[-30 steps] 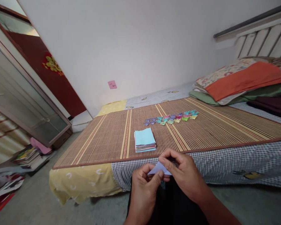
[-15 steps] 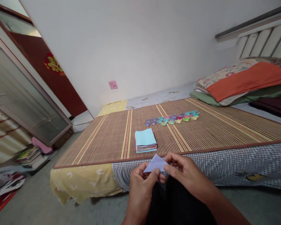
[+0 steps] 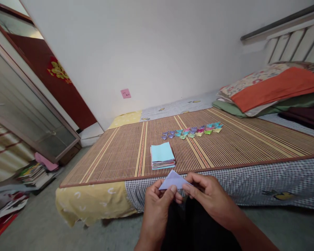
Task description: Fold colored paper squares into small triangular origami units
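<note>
A sheet of lavender paper (image 3: pixel 174 179), folded into a triangle with its point away from me, is held above my lap. My left hand (image 3: pixel 158 204) pinches its left part, thumb on top near the lower edge. At the right corner, my right hand (image 3: pixel 208 191) grips it between thumb and fingers. Just beyond lies a stack of square paper (image 3: pixel 162 153), light blue on top, on the striped mat (image 3: pixel 115 153). Farther back, several small folded paper pieces (image 3: pixel 192 131) in many colours stand in two rows.
The mat covers a bed with a checked and yellow sheet (image 3: pixel 94 202). Folded bedding (image 3: pixel 277 87) is piled at the right by a white radiator (image 3: pixel 299 43). On the floor at left lie books (image 3: pixel 32 172) and papers near a glass-panelled door (image 3: pixel 28 101).
The right corner of the triangle has moved slightly right with my right hand, and the paper looks wider and flatter. Both hands keep their hold; the view has shifted slightly.
</note>
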`<act>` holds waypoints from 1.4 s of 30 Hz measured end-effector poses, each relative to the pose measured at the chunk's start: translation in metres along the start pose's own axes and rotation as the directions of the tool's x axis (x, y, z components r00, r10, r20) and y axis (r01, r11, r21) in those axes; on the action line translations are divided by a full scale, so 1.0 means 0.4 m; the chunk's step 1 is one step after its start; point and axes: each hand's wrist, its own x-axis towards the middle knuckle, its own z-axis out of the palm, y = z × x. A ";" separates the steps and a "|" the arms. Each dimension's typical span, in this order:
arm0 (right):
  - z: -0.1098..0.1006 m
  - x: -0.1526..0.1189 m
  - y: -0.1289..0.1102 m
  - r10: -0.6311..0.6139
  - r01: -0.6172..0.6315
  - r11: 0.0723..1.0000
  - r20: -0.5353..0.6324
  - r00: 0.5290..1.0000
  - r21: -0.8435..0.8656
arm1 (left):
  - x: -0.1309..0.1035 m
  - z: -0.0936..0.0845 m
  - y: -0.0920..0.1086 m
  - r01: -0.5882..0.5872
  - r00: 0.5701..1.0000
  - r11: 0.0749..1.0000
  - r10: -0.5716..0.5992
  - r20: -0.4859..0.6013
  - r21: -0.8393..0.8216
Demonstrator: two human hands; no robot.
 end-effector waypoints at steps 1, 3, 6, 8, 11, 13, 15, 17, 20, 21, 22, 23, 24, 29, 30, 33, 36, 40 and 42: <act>-0.007 -0.002 0.005 0.003 -0.003 1.000 -0.022 1.000 -0.014 | 0.001 -0.002 0.003 -0.007 1.000 1.000 0.007 -0.003 0.008; -0.022 -0.003 0.010 0.003 -0.005 0.999 -0.066 0.998 -0.036 | 0.001 -0.005 0.013 -0.022 1.000 0.999 0.022 -0.018 0.037; -0.032 0.002 -0.001 -0.012 0.004 0.998 -0.131 0.991 -0.061 | -0.004 0.002 0.029 -0.030 0.999 0.990 0.033 -0.018 0.134; -0.025 0.007 -0.013 -0.037 0.026 0.997 -0.147 0.988 -0.076 | -0.009 0.012 0.035 -0.022 1.000 0.980 0.022 0.006 0.196; -0.004 0.012 -0.020 -0.092 0.085 0.995 -0.149 0.985 -0.055 | -0.013 0.026 0.032 -0.013 1.000 0.982 0.007 0.029 0.189; 0.007 0.013 -0.016 -0.132 0.125 0.991 -0.185 0.974 -0.052 | -0.013 0.027 0.024 -0.018 1.000 0.990 0.015 0.021 0.140; 0.011 0.011 -0.011 -0.187 0.172 0.982 -0.235 0.954 -0.082 | -0.013 0.023 0.016 -0.027 1.000 0.997 0.027 -0.003 0.077; 0.011 0.008 -0.009 -0.275 0.241 0.960 -0.296 0.915 -0.145 | -0.014 0.018 0.008 -0.021 1.000 1.000 0.021 -0.005 0.020; 0.008 0.001 -0.016 -0.433 0.359 0.896 -0.331 0.838 -0.263 | -0.017 0.012 -0.001 0.089 0.989 0.992 -0.078 0.122 -0.090; 0.005 -0.001 -0.019 -0.462 0.388 0.880 -0.306 0.832 -0.275 | -0.017 0.011 -0.004 0.158 0.973 0.977 -0.130 0.191 -0.142; 0.001 -0.003 -0.022 -0.473 0.409 0.873 -0.263 0.841 -0.264 | -0.016 0.010 -0.007 0.233 0.950 0.952 -0.178 0.258 -0.198; -0.004 -0.005 -0.024 -0.468 0.421 0.877 -0.210 0.858 -0.234 | -0.014 0.009 -0.010 0.302 0.924 0.919 -0.217 0.314 -0.253; -0.011 -0.006 -0.025 -0.450 0.420 0.887 -0.155 0.880 -0.190 | -0.011 0.007 -0.013 0.358 0.902 0.885 -0.245 0.355 -0.299; -0.045 -0.006 -0.019 -0.346 0.346 0.938 0.022 0.938 0.016 | 0.000 0.005 -0.021 0.451 0.864 0.798 -0.280 0.418 -0.399; -0.048 -0.004 -0.017 -0.334 0.332 0.942 0.033 0.942 0.047 | 0.000 0.007 -0.021 0.459 0.863 0.789 -0.286 0.417 -0.409; -0.049 0.001 -0.007 -0.313 0.307 0.946 0.043 0.949 0.100 | -0.005 0.020 -0.020 0.486 0.852 0.774 -0.316 0.418 -0.405; -0.043 0.005 0.007 -0.287 0.287 0.953 -0.021 0.958 0.095 | -0.010 0.033 -0.017 0.347 0.921 0.867 -0.242 0.307 -0.358; -0.031 0.004 0.025 -0.176 0.187 0.982 -0.238 0.955 0.025 | -0.006 0.039 -0.017 0.034 0.999 0.972 -0.035 0.000 -0.231; -0.019 0.001 0.028 -0.168 0.164 0.986 -0.253 0.953 -0.038 | -0.003 0.038 -0.019 -0.028 0.996 0.980 0.010 -0.093 -0.195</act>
